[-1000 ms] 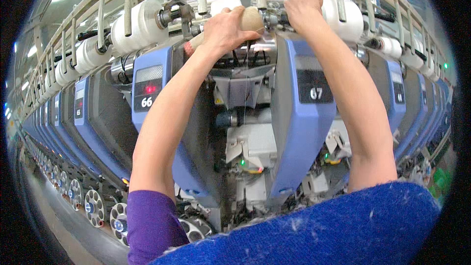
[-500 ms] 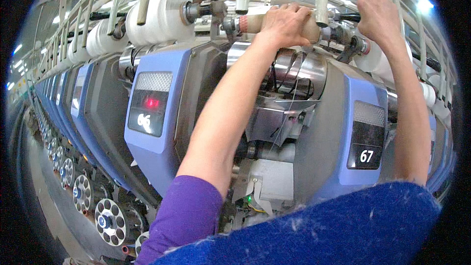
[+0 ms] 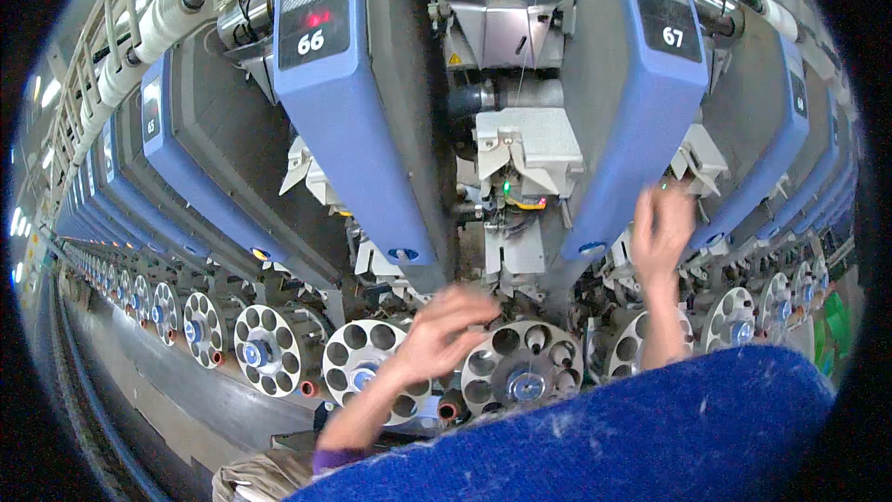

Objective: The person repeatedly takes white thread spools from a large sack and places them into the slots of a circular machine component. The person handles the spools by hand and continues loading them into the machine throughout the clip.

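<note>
My left hand (image 3: 452, 325) hovers over the round bobbin magazines, smeared by motion, its fingers stretched out to the right with the thumb apart. It is nearest to a pale disc with round holes (image 3: 478, 395), in which a few slots hold small tubes. My right hand (image 3: 662, 228) is raised in front of the blue machine cover (image 3: 641, 130) on the right. Its fingers are blurred, and I see nothing clear in them. Between the two covers sits a white metal unit (image 3: 530, 144) with small green and red lights. Above that unit a thin thread (image 3: 525, 46) hangs down.
A long row of blue and grey winding units (image 3: 200, 186) runs off to the left, with more on the right. Holed magazine discs (image 3: 268, 350) line the lower front. White yarn packages (image 3: 163, 23) sit along the top. Something green (image 3: 832, 330) stands at the far right.
Both hands have left the tube and the holder at the top of the machine and come down. The view has tilted downward, so the lower discs now show.
</note>
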The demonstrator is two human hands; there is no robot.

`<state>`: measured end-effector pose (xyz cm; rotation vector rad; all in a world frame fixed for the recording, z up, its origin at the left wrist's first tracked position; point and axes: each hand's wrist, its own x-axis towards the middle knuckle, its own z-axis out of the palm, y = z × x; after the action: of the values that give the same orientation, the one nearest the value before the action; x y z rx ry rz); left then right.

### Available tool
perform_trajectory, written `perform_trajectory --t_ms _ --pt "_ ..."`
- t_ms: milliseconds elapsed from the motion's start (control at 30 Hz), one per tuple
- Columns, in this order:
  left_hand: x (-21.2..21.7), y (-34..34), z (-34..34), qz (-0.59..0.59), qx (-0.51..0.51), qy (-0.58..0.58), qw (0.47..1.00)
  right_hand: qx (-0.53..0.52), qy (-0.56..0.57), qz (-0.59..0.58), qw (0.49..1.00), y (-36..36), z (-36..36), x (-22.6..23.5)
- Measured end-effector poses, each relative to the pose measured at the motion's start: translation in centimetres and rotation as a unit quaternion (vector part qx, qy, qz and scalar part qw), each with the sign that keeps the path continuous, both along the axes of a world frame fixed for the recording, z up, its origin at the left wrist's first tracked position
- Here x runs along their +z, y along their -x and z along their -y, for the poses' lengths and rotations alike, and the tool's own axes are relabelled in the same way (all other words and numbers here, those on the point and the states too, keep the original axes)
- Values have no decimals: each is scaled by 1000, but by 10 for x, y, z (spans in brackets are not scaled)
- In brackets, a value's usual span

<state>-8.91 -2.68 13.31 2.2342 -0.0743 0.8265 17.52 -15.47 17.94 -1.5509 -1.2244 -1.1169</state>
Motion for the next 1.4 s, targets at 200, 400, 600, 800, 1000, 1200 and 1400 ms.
perform_trajectory --t_ms 200,400,600,800,1000,1200,1400 --pt "-12 114 97 129 47 200 970 32 9 -445 895 11 -2 -219" --pt "-7 141 156 177 103 164 965 176 -156 -621 748 -23 -27 -239" --pt "-10 163 208 80 202 127 968 188 -138 -566 791 -76 -29 -276" --pt "19 204 254 -106 334 78 933 -58 109 -215 969 -54 0 -188" --pt "10 335 285 -198 512 -24 836 396 312 -313 805 195 23 -119" --pt "-41 575 347 -532 659 119 518 707 500 -132 482 546 85 -148" --pt "-108 618 350 -548 577 76 601 541 616 239 521 695 74 -145"
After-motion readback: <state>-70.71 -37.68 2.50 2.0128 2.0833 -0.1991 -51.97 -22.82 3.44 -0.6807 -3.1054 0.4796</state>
